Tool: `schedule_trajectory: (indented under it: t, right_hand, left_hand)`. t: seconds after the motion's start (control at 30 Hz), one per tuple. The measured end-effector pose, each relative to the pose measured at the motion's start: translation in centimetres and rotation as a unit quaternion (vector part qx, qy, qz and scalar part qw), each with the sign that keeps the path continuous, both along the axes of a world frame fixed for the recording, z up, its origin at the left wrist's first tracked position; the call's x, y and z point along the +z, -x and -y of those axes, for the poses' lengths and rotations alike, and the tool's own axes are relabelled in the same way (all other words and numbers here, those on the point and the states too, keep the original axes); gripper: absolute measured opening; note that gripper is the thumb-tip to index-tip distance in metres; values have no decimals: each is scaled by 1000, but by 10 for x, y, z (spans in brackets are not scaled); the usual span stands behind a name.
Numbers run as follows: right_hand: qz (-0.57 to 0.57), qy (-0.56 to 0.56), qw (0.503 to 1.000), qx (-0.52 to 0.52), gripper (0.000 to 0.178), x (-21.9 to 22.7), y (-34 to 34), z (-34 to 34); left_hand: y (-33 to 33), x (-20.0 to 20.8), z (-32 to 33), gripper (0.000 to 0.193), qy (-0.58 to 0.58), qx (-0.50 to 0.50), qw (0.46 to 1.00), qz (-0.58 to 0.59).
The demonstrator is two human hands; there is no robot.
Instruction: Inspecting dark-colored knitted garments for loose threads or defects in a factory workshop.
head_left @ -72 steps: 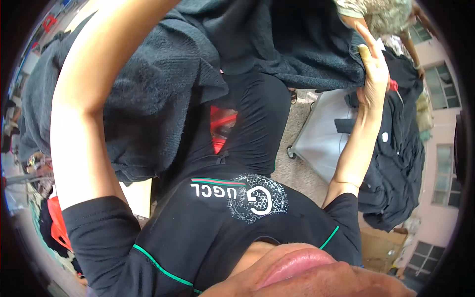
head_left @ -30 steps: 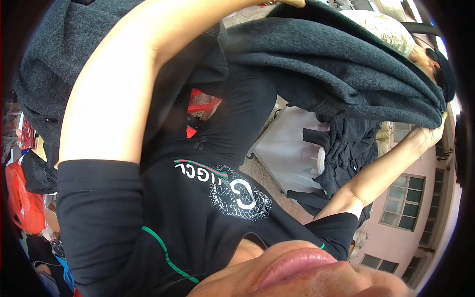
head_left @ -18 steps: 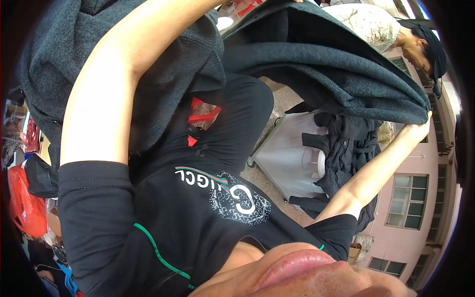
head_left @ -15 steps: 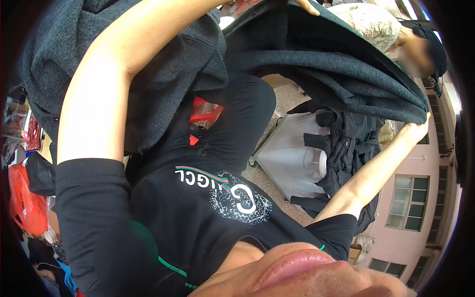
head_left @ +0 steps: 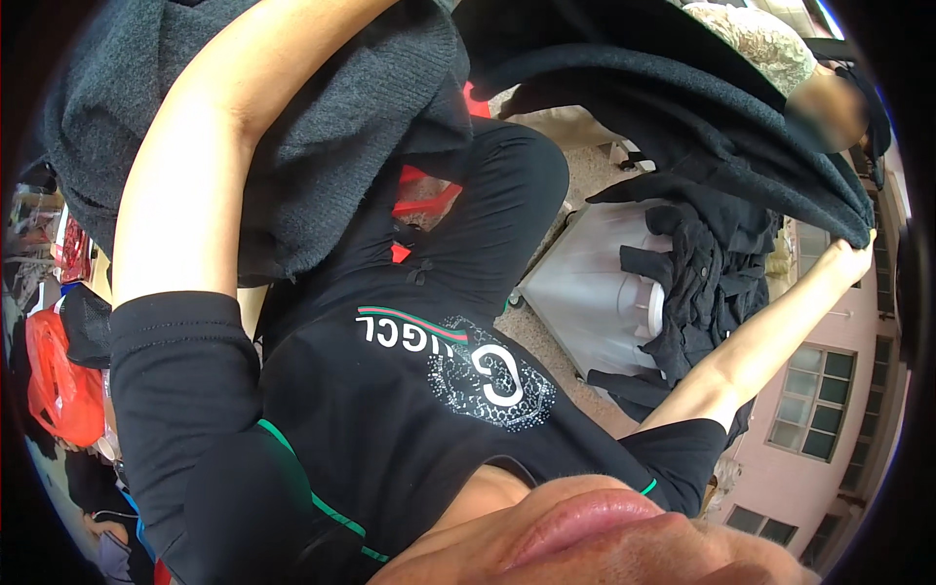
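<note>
My right hand (head_left: 854,257) is closed on the lower corner of a dark grey knit garment (head_left: 673,93), stretched out at the upper right. The garment hangs in long folds from that hand toward the top edge. My left forearm (head_left: 244,73) reaches up past the top edge, so the left hand is out of sight. Under that arm, a bulky heap of dark grey ribbed knit (head_left: 375,122) lies over my lap. Where the two knit pieces meet is hidden, so I cannot tell whether they are one.
A whitish translucent bin (head_left: 585,283) stands right of my knee, with black garments (head_left: 712,268) draped over its rim. A red plastic bag (head_left: 63,380) is at the left. Another person (head_left: 760,44) is at the upper right, near the stretched cloth.
My right hand has moved slightly right and down with the garment's corner. The fingers seen at the top edge on the cloth have gone out of view, and the cloth hangs differently.
</note>
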State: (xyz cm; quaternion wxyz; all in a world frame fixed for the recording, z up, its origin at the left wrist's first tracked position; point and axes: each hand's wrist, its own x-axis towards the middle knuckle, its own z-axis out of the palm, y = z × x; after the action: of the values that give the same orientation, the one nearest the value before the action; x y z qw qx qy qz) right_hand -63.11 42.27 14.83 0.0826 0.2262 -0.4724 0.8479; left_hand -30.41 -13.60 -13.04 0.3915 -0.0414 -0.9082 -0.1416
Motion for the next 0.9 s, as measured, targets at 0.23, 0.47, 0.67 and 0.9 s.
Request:
schedule_trajectory:
  t: [0.23, 0.47, 0.67, 0.9]
  right_hand:
    - [-4, -16, 1000, -9, 34, 16, 9, -10]
    - [15, -17, 999, 25, 33, -4, 31, -7]
    - [18, -55, 990, 132, 33, -37, 31, 18]
    - [-9, -103, 976, 193, 44, -93, -136, 129]
  left_hand:
    - [-2, 7, -12, 36, -178, 1, 979, 98]
    - [-34, 33, -12, 53, -165, 47, 985, 31]
    - [-5, 37, -34, 34, -444, -177, 878, 27]
    - [-75, 95, -132, 7, -631, -318, 704, -68]
